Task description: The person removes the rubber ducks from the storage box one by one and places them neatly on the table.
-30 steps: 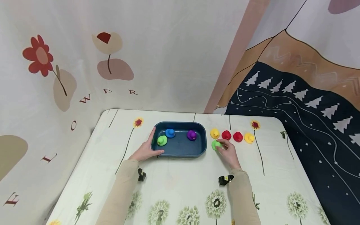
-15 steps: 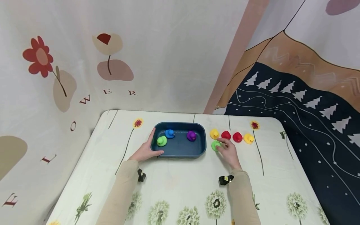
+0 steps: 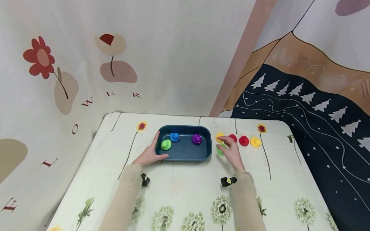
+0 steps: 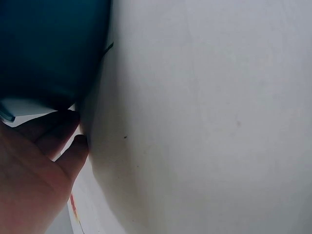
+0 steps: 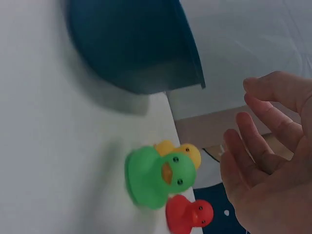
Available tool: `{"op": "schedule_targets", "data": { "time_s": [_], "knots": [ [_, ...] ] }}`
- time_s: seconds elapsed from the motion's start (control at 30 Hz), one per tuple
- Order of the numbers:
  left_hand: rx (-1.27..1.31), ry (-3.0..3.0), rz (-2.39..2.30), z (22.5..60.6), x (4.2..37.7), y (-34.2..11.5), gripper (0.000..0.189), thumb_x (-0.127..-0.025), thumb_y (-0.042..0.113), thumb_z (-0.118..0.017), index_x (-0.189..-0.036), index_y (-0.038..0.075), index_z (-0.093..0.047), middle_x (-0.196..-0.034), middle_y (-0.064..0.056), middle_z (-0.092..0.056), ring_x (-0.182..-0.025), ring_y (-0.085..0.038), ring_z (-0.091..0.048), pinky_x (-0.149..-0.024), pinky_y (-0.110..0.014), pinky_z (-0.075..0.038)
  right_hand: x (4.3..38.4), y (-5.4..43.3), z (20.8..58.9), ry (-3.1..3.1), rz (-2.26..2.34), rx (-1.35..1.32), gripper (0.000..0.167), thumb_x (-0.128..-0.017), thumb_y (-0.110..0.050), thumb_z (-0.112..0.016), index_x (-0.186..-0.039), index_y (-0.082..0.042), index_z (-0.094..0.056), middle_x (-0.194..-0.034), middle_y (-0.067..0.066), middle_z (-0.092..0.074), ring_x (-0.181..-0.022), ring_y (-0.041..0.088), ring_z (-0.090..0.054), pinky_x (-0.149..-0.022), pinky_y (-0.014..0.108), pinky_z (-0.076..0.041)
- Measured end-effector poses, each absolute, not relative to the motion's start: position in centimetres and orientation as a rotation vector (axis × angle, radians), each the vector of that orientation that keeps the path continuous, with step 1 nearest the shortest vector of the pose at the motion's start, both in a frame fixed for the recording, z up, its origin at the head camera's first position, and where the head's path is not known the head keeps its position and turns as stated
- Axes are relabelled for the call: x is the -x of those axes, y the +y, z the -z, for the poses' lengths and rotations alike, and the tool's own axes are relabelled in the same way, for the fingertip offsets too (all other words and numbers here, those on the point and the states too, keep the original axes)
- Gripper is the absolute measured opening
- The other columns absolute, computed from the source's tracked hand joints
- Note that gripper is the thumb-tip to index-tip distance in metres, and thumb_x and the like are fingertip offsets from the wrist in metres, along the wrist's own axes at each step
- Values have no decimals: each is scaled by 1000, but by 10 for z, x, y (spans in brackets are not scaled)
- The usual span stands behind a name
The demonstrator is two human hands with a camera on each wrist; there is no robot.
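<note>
**Green duck between tray and right hand; right fingers off it**

Key relation: the loose green duck [image 5: 146, 178] is sitting on the desk [image 3: 185, 183], right of centre in the head view, just beyond the right end of the blue tray [image 3: 183, 151]. Your right hand [image 3: 233, 156] is hovering just to its lower right, so that's your nearer hand by far. Thumb and fingers are curving with a moderate gap, holding nothing; the right wrist view is showing them clear of the duck. Duck is reading compact, no obvious long axis; its bill is facing that lens. The tray's long axis is running left-right across the frame.

Your left hand [image 3: 149, 156] is spreading wide round the tray's lower left corner, fingers along the end, thumb on the near side, touching it. How hard it's pressing, can't tell.

Behind the loose duck, a row is lying left to right: yellow duck [image 3: 218, 135], partly covered by your fingers, then two red ducks [image 3: 244, 141], then another yellow duck [image 3: 255, 142].

Versus half a second ago: right-hand fingers were on the green duck; now they're standing off it, shifted slightly up-left. Duck, tray and left hand are staying practically put.
</note>
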State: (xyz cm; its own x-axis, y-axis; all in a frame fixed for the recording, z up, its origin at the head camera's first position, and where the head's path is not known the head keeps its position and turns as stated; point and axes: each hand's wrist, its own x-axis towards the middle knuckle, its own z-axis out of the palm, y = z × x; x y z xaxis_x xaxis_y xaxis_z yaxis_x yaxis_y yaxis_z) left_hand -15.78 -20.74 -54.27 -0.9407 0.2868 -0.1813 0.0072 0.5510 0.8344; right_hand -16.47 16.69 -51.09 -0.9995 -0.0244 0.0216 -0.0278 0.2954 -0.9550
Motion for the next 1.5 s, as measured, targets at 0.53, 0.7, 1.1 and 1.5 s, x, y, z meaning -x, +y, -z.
{"op": "schedule_targets", "data": {
  "time_s": [0.53, 0.7, 1.1, 1.5],
  "knots": [
    [-230, 2501, -1328, 541, 157, -208, 113, -84, 36, -76, -154, 34, 12, -159, -20, -5, -134, -51, -28, -104, -64, -26, 173, 122, 501, -2550, -1885, -225, 31, -88, 0, -68, -118, -1, -65, -121, 15, -58, -113, 30, -55, -101, 43, -42],
    [-224, 2502, -1320, 539, 157, -208, 113, -84, 35, -76, -154, 33, 12, -159, -21, -7, -134, -51, -28, -104, -64, -27, 178, 111, 501, -2558, -1871, -303, 29, -87, 1, -69, -116, 0, -66, -118, 15, -59, -112, 33, -56, -99, 43, -44],
    [-211, 2497, -1324, 539, 156, -207, 112, -84, 35, -76, -154, 35, 12, -159, -20, -7, -134, -51, -29, -104, -64, -27, 192, 92, 503, -2668, -1774, -379, 28, -88, -3, -69, -117, -5, -66, -117, 12, -60, -107, 30, -58, -96, 43, -46],
    [-221, 2498, -1330, 541, 156, -207, 113, -82, 40, -76, -154, 35, 12, -158, -22, -11, -132, -51, -31, -103, -64, -29, 200, 78, 517, -2776, -1617, -382, 36, -86, -6, -71, -121, -8, -63, -127, 17, -52, -110, 34, -52, -95, 46, -44]
  ]
}}
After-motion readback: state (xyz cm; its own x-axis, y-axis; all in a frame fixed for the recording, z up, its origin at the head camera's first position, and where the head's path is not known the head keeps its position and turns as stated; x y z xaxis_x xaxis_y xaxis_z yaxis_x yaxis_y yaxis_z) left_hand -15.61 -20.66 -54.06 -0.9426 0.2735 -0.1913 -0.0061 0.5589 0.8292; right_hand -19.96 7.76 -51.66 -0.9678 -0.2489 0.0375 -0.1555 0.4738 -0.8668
